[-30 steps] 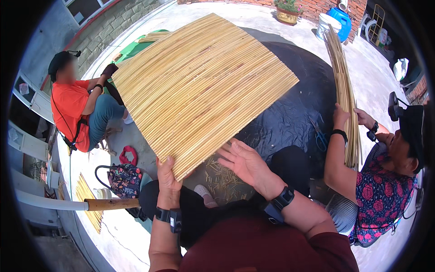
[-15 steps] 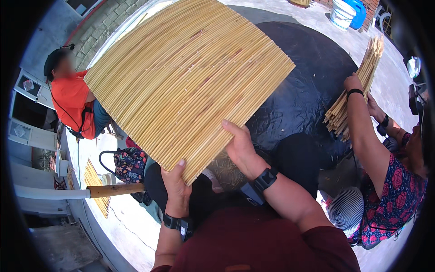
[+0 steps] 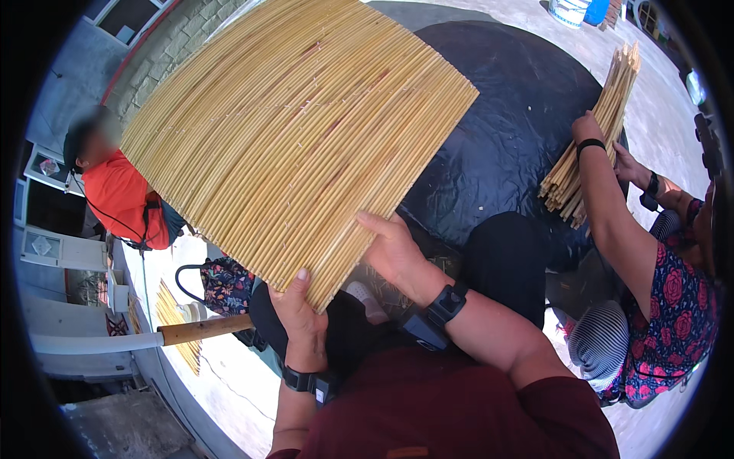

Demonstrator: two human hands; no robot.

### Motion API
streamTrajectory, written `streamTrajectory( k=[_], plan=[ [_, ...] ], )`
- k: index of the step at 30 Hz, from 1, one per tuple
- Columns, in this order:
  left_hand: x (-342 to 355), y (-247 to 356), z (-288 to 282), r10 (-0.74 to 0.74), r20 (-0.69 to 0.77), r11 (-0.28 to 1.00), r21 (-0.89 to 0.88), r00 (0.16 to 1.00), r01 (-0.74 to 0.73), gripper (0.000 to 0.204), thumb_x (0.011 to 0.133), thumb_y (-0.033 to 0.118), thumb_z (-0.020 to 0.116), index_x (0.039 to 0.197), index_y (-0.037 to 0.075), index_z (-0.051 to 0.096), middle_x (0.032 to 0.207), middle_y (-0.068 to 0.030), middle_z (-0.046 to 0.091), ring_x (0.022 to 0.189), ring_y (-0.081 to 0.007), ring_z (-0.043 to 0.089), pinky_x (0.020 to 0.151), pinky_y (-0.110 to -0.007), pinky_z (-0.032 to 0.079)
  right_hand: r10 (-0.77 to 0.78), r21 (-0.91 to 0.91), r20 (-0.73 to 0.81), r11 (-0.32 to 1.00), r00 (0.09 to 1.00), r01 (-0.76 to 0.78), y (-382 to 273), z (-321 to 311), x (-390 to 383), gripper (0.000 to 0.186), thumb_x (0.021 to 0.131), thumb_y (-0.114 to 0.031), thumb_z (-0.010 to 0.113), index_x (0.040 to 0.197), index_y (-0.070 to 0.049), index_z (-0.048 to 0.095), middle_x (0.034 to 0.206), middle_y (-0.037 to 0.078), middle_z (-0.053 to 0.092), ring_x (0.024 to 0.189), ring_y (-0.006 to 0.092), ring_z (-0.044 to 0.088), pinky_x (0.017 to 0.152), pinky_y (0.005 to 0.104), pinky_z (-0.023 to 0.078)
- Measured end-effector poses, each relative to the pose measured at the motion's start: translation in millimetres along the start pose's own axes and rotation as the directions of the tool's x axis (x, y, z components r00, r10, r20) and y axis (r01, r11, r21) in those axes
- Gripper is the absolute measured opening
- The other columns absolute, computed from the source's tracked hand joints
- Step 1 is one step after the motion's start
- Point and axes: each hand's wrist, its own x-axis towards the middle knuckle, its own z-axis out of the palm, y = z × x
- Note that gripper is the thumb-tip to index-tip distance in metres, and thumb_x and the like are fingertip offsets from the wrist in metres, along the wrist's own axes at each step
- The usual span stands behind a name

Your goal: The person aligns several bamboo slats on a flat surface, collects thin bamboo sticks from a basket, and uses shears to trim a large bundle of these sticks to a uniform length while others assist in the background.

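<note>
A large mat of straight yellow reeds point(image 3: 298, 145) stretches away from me, its reeds lying side by side and tied in rows. My left hand point(image 3: 300, 310) grips its near corner, thumb on top and fingers underneath. Along the near right edge, my right hand point(image 3: 394, 256) holds the mat the same way, thumb over the reeds. The far part of the mat overlaps a round table point(image 3: 512, 138) covered in black plastic; whether it rests on it I cannot tell. The fingers under the mat are mostly hidden.
At the right, a co-worker grips a bundle of reeds point(image 3: 600, 141) over the table edge. Another person in an orange top point(image 3: 126, 199) sits at the left. Below them are a flowered bag point(image 3: 227, 284), a wooden-handled pole point(image 3: 202, 330) and loose reeds point(image 3: 180, 329) on the ground.
The mat and both my hands have shifted a little toward the left in view, as the whole scene turned slightly. My grip stays the same. The co-worker still holds the reed bundle.
</note>
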Motion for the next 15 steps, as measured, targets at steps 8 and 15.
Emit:
streamTrajectory(
  k=[8,15],
  plan=[
    [-0.6,-6.8,-4.4,0.003,0.015,1.0,-0.024,1.0,-0.003,0.054,0.08,0.0,0.059,0.13,-0.004,0.038,0.122,-0.0195,0.053,0.107,-0.029,0.057,0.094,-0.038,0.048,-0.077,-0.02,-0.078,0.997,0.994,0.076,1.6,5.2,-5.4,0.045,0.079,0.003,0.051,0.123,0.001,0.041,0.111,0.013,0.056,0.103,0.0254,0.058,0.086,0.0381,0.05],
    [-2.0,-11.5,-7.6,0.006,0.007,0.999,0.033,1.0,-0.006,0.055,0.08,0.0,0.057,0.131,-0.004,0.037,0.123,-0.0194,0.052,0.11,-0.0287,0.055,0.096,-0.038,0.046,-0.143,-0.061,-0.163,0.989,0.976,0.134,3.8,3.6,-1.2,0.044,0.078,0.003,0.05,0.122,0.001,0.041,0.11,0.013,0.056,0.097,0.0251,0.06,0.08,0.036,0.052]
  ],
)
